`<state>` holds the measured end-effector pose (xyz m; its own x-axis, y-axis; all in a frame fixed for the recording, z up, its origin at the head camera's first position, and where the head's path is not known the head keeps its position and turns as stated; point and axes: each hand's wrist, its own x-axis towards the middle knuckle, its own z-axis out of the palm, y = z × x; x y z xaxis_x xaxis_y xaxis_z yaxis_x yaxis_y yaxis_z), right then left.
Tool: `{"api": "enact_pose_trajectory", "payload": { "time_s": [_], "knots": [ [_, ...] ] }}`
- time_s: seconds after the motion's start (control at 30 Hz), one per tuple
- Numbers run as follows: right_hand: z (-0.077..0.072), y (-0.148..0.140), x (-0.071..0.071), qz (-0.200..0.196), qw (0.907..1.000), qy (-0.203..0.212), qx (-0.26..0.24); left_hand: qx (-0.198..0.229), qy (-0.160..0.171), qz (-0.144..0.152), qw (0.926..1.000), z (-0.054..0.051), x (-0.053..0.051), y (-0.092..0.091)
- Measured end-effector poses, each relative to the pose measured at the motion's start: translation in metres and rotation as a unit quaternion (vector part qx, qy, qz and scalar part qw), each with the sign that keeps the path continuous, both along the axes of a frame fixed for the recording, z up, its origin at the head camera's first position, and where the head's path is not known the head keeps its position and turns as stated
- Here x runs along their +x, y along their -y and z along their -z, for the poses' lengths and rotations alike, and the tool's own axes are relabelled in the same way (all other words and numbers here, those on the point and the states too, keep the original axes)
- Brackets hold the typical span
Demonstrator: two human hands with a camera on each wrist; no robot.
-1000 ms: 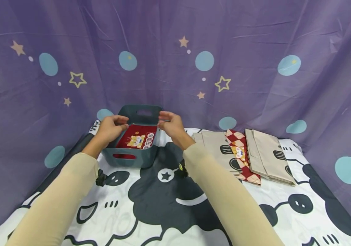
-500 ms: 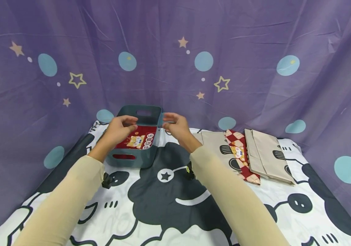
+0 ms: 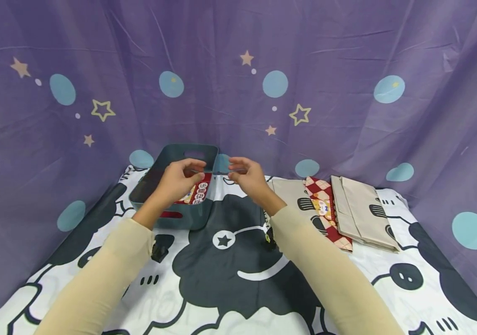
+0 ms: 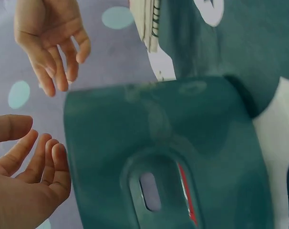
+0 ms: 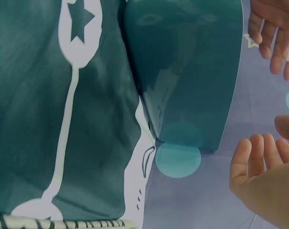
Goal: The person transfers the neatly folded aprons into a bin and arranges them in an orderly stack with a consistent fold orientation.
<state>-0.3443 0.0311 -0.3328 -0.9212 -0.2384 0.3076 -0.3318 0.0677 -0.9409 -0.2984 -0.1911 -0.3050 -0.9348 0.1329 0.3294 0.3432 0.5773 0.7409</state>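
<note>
A dark teal bin point(image 3: 198, 217) with slotted handles stands at the back left of the bed-like patterned cloth. Inside it lies a flat red printed item point(image 3: 202, 190) with a cartoon animal and white lettering; its exact kind is unclear. My left hand point(image 3: 180, 180) hovers over the bin, fingers loosely bent, holding nothing. Just right of the bin, my right hand point(image 3: 250, 178) is in the air with relaxed fingers and nothing in it. The left wrist view shows the bin's end wall point(image 4: 106, 129) close up, with both hands beside it.
To the right lie flat folded beige items point(image 3: 357, 209) and [a second beige piece] with a red checkered piece point(image 3: 324, 204) between them. Behind everything hangs a purple curtain point(image 3: 230, 28) with stars and dots. A black-and-white cartoon cloth point(image 3: 230, 265) covers the surface.
Both hands have moved to the right, the left one from the bin's left side to above its right part. The bin and the folded items have stayed in place.
</note>
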Motion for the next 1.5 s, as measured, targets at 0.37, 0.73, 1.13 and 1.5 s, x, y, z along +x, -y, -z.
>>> {"api": "enact_pose_trajectory", "payload": {
  "time_s": [0.37,0.73,1.13,1.5],
  "knots": [
    [0.006,-0.030,0.005,0.024,0.9981,-0.037,0.043,0.005,-0.031,0.044,0.9985,-0.001,0.012,-0.028],
    [0.010,-0.068,0.018,0.019,0.9936,-0.058,0.095,0.005,-0.028,0.063,0.9976,0.007,0.014,-0.050],
    [0.016,-0.101,0.023,0.041,0.9797,-0.090,0.174,-0.002,-0.028,0.077,0.9967,0.020,0.014,-0.076],
    [0.025,-0.131,0.029,0.057,0.9678,-0.110,0.219,0.012,-0.018,0.102,0.9946,0.038,0.009,-0.094]
  ]
}}
